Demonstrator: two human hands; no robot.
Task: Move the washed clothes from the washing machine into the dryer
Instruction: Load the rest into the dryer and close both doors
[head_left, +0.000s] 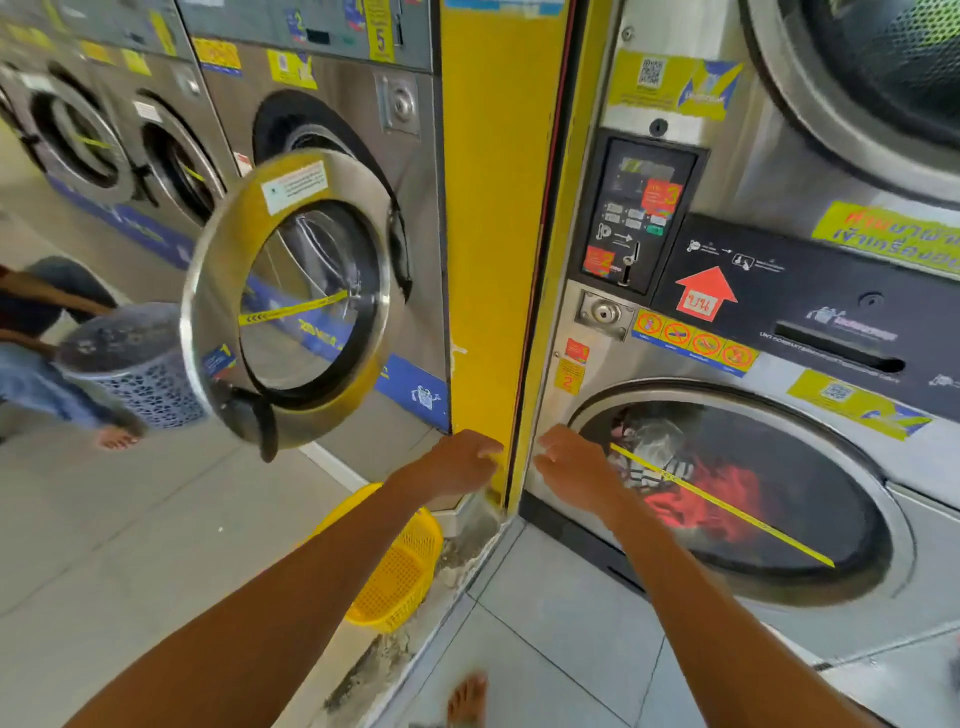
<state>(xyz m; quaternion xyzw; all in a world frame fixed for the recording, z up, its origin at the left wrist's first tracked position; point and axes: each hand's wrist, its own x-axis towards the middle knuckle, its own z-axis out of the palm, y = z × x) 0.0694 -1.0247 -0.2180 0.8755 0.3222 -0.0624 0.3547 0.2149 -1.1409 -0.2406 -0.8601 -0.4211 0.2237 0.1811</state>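
Two bare arms reach out toward the corner between the machines. Left hand (460, 462) hangs loose in front of the yellow pillar (493, 234), fingers relaxed, grasping nothing. Right hand (569, 462) is also released, at the left rim of the closed dryer door (737, 493). Washed clothes (696, 488), red and striped, show behind that glass. Washing machine door (291, 306) stands swung open at left. Yellow basket (405, 566) lies tipped on the floor (130, 545) below the left forearm. Grey hamper (140, 364) stands beside a seated person, far left.
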